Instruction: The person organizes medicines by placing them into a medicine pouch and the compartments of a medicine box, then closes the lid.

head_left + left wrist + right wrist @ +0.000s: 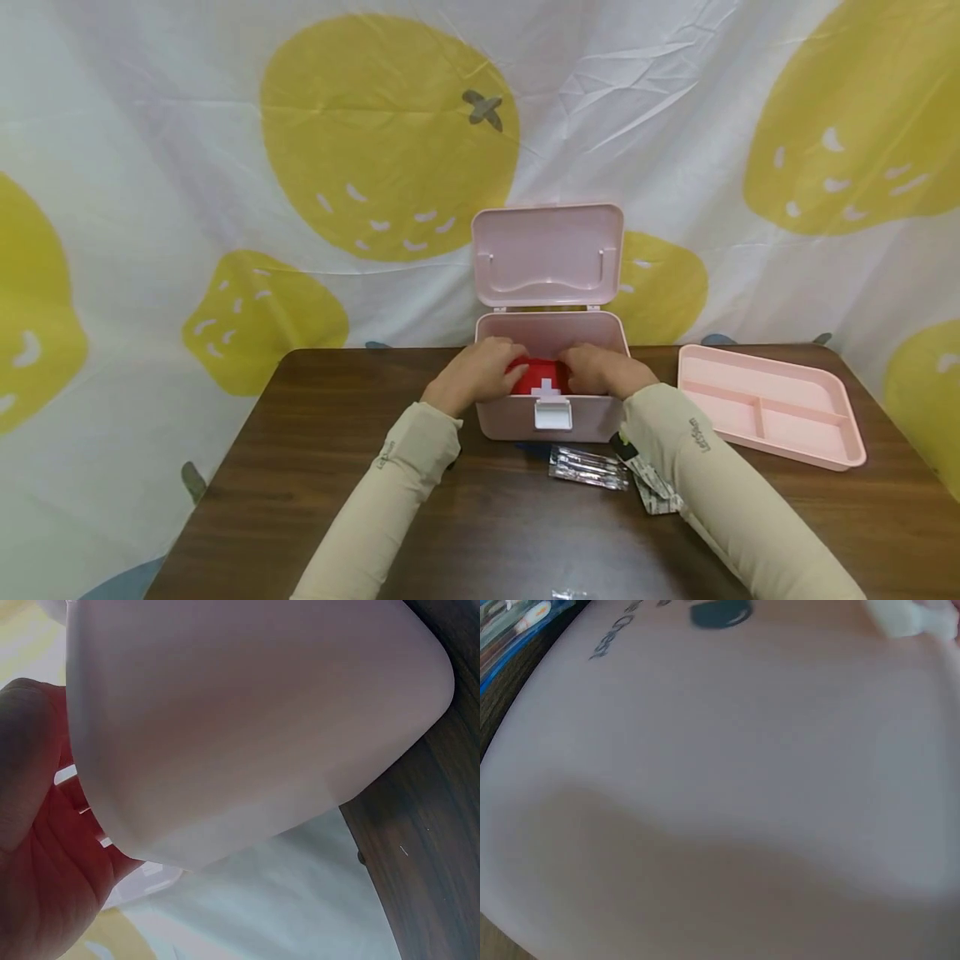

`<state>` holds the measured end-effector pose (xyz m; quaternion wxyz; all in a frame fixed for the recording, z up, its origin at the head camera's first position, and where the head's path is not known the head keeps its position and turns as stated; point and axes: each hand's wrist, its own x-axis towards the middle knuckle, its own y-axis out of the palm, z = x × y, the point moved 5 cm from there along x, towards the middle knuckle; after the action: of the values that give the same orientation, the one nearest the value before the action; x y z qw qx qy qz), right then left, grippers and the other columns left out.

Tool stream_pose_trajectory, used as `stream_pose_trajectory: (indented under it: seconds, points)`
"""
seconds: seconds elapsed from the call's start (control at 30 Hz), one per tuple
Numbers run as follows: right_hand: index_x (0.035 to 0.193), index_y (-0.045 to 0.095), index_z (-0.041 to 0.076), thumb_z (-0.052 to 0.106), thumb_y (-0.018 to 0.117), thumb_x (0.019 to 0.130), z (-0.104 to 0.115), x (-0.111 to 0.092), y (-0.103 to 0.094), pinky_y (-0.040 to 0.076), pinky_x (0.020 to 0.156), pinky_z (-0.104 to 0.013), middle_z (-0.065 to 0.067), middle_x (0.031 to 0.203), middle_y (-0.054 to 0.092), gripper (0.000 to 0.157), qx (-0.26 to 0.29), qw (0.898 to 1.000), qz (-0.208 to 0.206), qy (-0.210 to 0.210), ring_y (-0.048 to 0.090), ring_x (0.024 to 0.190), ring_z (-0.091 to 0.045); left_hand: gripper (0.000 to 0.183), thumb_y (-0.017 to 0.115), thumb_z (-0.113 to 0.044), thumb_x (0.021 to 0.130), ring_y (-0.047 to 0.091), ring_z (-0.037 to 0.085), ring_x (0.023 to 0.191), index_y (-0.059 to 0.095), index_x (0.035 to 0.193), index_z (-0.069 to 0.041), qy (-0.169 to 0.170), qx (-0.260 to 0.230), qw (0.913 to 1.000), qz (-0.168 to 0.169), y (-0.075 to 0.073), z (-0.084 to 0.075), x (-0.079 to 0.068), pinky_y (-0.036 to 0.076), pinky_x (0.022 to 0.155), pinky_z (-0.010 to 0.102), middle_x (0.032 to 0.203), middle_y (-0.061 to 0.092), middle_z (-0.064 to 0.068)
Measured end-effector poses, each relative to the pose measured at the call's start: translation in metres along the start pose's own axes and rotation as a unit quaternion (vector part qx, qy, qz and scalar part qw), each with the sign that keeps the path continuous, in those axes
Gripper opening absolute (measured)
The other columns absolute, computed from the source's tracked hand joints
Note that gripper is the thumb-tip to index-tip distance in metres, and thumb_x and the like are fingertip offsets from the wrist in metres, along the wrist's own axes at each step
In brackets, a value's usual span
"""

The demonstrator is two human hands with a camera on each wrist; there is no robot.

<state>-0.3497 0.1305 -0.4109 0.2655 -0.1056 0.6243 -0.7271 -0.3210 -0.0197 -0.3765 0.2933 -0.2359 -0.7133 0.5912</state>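
A red pouch with a white cross (538, 372) sits inside the pink box (510, 418), near its front wall. My left hand (480, 371) reaches over the left rim and grips the pouch's left side. From the right, my right hand (600, 369) holds the other side, its fingertips partly hidden in the box. The pink lid (551, 254) stands raised behind, and a white latch (552, 415) is on the front. In the left wrist view the box wall (255, 735) hides the fingertips of my left hand (45, 855). The box (727, 765) nearly fills the right wrist view.
A pink divided tray (759, 418) lies on the brown table (337, 433) to the right. Several slim clear packets (587, 468) lie before the box. Foil-like packets (658, 493) are partly under my right sleeve. A fruit-patterned cloth (405, 304) hangs behind.
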Motion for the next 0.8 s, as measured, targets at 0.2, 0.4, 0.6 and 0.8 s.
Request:
stream_pose_trajectory:
  seconds: [0.2,0.4,0.6,0.8]
  points:
    - [0.111,0.065,-0.002,0.003,0.058,0.088,0.003,-0.014,-0.017,0.05,0.091,-0.048,-0.017,0.1,0.068,0.025,-0.014,0.998,-0.057,-0.016,0.063,0.092,-0.032,0.017,0.06,-0.018,0.097,0.064,0.021,0.089,0.07,0.105,-0.008,0.011,-0.009,0.9997,-0.019,-0.005,-0.005,0.003,0.053,0.086,0.035,0.095,0.069,0.005]
    - [0.106,0.065,-0.007,-0.002,0.057,0.085,0.005,-0.036,-0.037,0.051,0.088,-0.05,-0.019,0.096,0.069,0.023,0.005,0.984,-0.151,-0.09,0.065,0.091,-0.036,0.021,0.06,-0.018,0.096,0.065,0.021,0.091,0.07,0.111,-0.008,0.023,-0.03,0.9976,-0.057,-0.013,-0.012,0.008,0.052,0.088,0.034,0.099,0.071,0.005]
    - [0.113,0.064,-0.007,-0.001,0.059,0.089,-0.002,-0.063,-0.057,0.05,0.093,-0.052,-0.021,0.107,0.069,0.025,0.056,0.976,-0.184,-0.101,0.064,0.097,-0.037,0.022,0.061,-0.018,0.097,0.067,0.02,0.096,0.071,0.113,-0.007,0.042,-0.051,0.9924,-0.104,-0.022,-0.024,0.013,0.052,0.09,0.032,0.104,0.073,0.005]
    - [0.117,0.064,-0.007,0.001,0.059,0.091,-0.018,-0.096,-0.073,0.052,0.09,-0.053,-0.023,0.112,0.068,0.028,0.09,0.97,-0.219,-0.062,0.065,0.104,-0.04,0.021,0.062,-0.018,0.096,0.068,0.015,0.098,0.072,0.112,-0.009,0.053,-0.116,0.9835,-0.128,-0.032,-0.043,0.017,0.052,0.091,0.029,0.106,0.073,0.002]
